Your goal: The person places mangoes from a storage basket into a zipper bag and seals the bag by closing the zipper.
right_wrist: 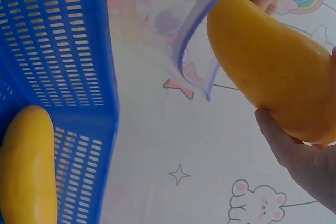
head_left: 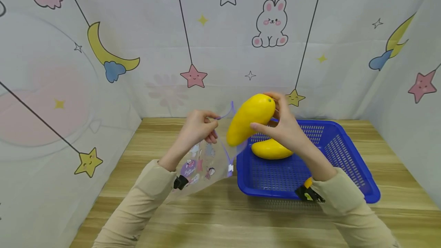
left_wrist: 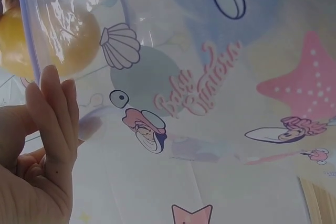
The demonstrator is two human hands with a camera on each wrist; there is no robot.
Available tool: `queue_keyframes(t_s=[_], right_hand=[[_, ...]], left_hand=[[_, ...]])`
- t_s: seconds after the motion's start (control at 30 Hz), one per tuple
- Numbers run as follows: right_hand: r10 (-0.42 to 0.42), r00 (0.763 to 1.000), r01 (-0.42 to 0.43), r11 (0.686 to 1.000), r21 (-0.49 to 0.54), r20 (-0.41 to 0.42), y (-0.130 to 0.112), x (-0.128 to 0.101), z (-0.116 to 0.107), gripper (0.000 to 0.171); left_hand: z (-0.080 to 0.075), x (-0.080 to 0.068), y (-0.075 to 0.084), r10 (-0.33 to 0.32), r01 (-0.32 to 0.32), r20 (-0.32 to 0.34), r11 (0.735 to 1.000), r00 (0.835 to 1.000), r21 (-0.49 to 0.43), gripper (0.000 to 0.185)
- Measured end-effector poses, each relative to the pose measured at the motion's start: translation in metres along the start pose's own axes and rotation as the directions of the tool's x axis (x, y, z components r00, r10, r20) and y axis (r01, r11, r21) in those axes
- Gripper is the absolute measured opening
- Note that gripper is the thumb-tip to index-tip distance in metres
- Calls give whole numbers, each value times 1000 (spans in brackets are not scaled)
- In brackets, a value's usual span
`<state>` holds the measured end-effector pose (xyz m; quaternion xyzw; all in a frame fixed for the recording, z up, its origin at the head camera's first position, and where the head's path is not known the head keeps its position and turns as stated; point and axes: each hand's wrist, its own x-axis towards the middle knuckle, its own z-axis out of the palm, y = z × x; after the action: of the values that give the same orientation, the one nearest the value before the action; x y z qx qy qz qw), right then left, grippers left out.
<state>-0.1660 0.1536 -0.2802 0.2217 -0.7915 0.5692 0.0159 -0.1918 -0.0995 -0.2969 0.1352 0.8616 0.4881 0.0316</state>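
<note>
At the middle of the frame the right hand (head_left: 283, 127) has its grip curled round a yellow mango (head_left: 250, 118), the tip poking into the mouth of a clear printed zip bag (head_left: 203, 163). The left hand (head_left: 198, 127) pinches the bag's rim. Lower right, another mango (head_left: 270, 149) lies in the blue basket (head_left: 344, 163) on the counter (head_left: 220, 217).

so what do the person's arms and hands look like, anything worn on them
Both arms wear long beige sleeves, left and right, reaching the wrists. A small black device sits at each cuff, the left plain black, the right with yellow on it. The left hand and right hand are bare.
</note>
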Motion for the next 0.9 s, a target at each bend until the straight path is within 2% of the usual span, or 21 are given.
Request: queue_keyframes(t_s=[0.17,0.3,0.57,0.7,0.9], right_hand=[[21,999,-22,999,32,31,6,6,10,78],[28,999,-30,999,45,34,9,9,16,79],[-34,998,33,999,32,59,15,14,33,76],[-27,998,28,999,-31,52,17,15,41,73],[26,999,-21,988,-156,36,19,12,47,75]], left_hand=[[2,1,-1,25,-24,-21,1000,999,13,28],[3,1,0,19,-18,-35,999,999,29,28],[2,0,0,6,-3,-64,999,998,52,25],[2,1,0,25,-21,-76,998,997,52,23],[6,0,1,35,-32,-52,997,998,66,20]])
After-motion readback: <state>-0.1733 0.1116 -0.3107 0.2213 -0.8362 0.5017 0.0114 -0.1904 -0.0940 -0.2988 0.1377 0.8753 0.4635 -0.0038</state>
